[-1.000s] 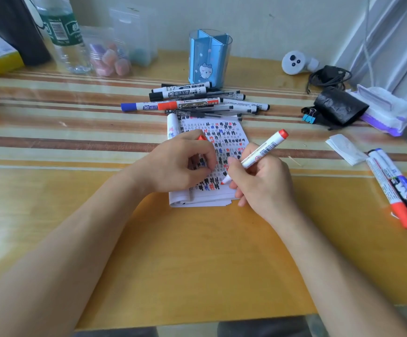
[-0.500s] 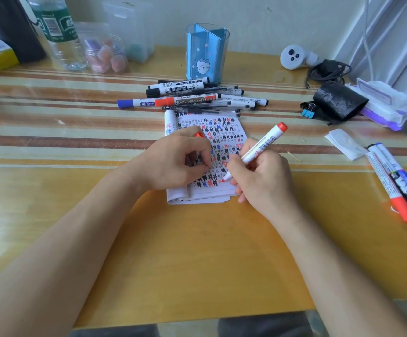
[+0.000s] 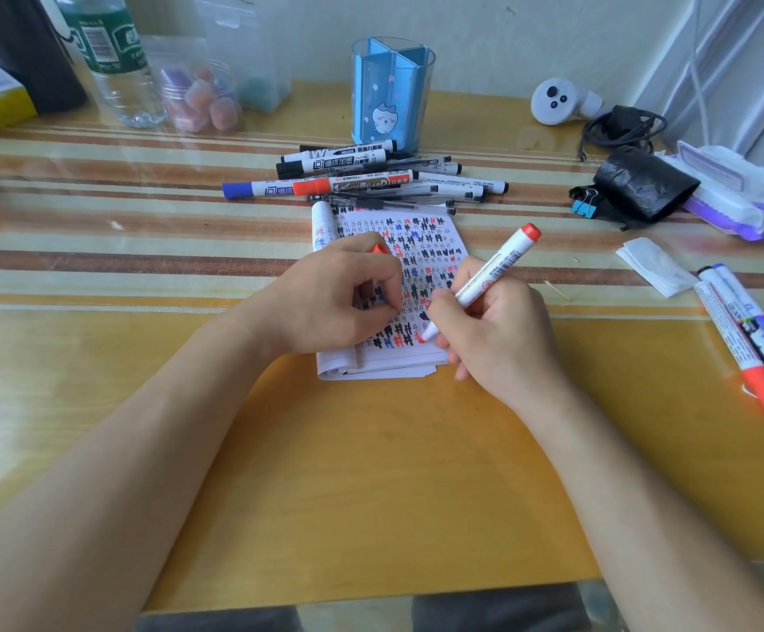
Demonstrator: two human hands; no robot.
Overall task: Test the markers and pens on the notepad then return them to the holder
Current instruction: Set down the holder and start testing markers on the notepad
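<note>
Starting at the right hand point(image 3: 503, 339): fingers point(image 3: 444, 307) curled snug round a red marker point(image 3: 489, 275), nib down on the bottom row of scribbles on the notepad point(image 3: 434, 248), back end tilted off toward 1 o'clock. Over at 9 o'clock from there, left hand point(image 3: 334, 298) pinching what looks like the red cap point(image 3: 379, 248) in curled fingers, knuckles resting on the pad's left half to pin it flat.

Barely any change from a second ago tbh. Same grip, same nib spot near the pad's 6 o'clock edge, maybe a touch more red under the tip, hard to say. Reads as still mid-test on this one, so capping it looks like the next job.

Further out: heap of markers and pens point(image 3: 361, 175) lying flat on the desk point(image 3: 371, 472) at 12 o'clock of the pad, just in front of the blue holder point(image 3: 391, 93), seemingly empty from here. Three more markers point(image 3: 744, 339) out at 3 o'clock, well apart from the pad. No telling the tested lot from the untested. Either way, nothing back in the holder yet, so plenty left to do.
</note>
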